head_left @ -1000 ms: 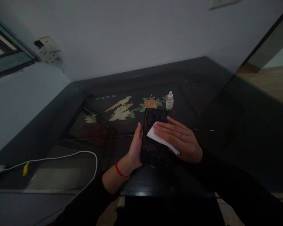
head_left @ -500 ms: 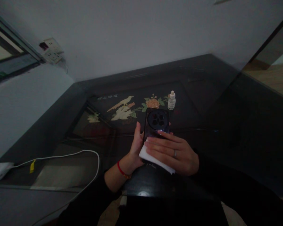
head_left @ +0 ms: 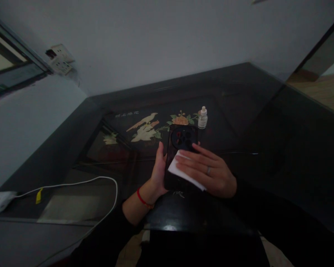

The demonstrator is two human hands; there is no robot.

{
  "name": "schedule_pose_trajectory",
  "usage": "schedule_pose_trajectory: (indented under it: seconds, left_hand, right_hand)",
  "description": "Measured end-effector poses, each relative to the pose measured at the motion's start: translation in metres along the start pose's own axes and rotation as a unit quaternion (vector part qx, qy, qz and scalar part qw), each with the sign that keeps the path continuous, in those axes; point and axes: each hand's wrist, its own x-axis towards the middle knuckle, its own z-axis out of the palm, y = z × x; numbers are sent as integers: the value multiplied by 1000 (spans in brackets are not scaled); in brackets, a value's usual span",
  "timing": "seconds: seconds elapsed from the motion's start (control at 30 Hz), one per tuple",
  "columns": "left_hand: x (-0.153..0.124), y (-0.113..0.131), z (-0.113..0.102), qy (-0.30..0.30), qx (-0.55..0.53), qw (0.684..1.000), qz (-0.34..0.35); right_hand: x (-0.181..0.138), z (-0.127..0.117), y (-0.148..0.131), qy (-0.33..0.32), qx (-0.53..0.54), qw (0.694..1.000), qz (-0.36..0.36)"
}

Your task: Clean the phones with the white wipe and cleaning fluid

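A dark smartphone point(head_left: 172, 174) with a large round camera ring faces back side up above the table. My left hand point(head_left: 158, 172) grips it from the left, thumb along the edge and fingers mostly hidden beneath. On the phone's back, just under the camera ring, my right hand point(head_left: 208, 170) presses a folded white cloth point(head_left: 180, 171), its fingers laid together over it. Whether the cloth is fabric or tissue I cannot tell. Beyond the phone, slightly right, a small clear dropper bottle point(head_left: 202, 119) with a white cap stands upright.
The glossy black table point(head_left: 231, 92) has inlaid birds and a flower point(head_left: 180, 120). At the left lie a white power strip point(head_left: 0, 202), a white cable point(head_left: 72, 183) and a yellow tag point(head_left: 39, 196). Wall sockets point(head_left: 61, 60) sit at upper left.
My right hand has slid the cloth up the phone's back, closer to the camera ring. The phone has shifted slightly left and away from me in my left hand.
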Motion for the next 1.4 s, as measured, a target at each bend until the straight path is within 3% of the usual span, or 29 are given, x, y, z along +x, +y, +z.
schedule_pose_trajectory:
  seconds: [0.1,0.23,0.3,0.5,0.73,0.9,0.97,1.07,1.2,1.27,1.4]
  left_hand:
    - [0,0,-1,4,-6,1000,-3]
    - [2,2,0,-21,2,1000,-3]
    - [2,2,-1,-33,1,999,3]
    - [1,3,1,-5,-18,999,28]
    - [-3,12,9,-1,6,998,70]
    - [0,11,5,-16,-9,999,36]
    - [1,10,3,-10,-14,999,36]
    - [0,11,1,-27,-16,999,35]
    - [-2,15,0,-95,-22,995,37]
    - [-2,15,-1,-102,-15,994,33]
    - [1,14,-1,-76,-4,997,28]
  right_hand:
    - [-1,0,5,0,-18,1000,15]
    - [3,5,-8,-31,34,995,-91]
    - [3,4,-10,-32,43,993,-104]
    - [-4,-8,10,-8,-23,999,32]
    - [0,-2,-4,-44,51,994,-84]
    - [-4,-9,14,15,-17,998,55]
    - [-6,-11,19,14,-26,997,78]
    - [-5,-11,13,-23,21,999,6]
    - [-3,-10,-2,-47,79,992,-85]
    - [-3,-11,-1,-31,62,996,-63]
    - [-6,-13,11,4,-3,999,50]
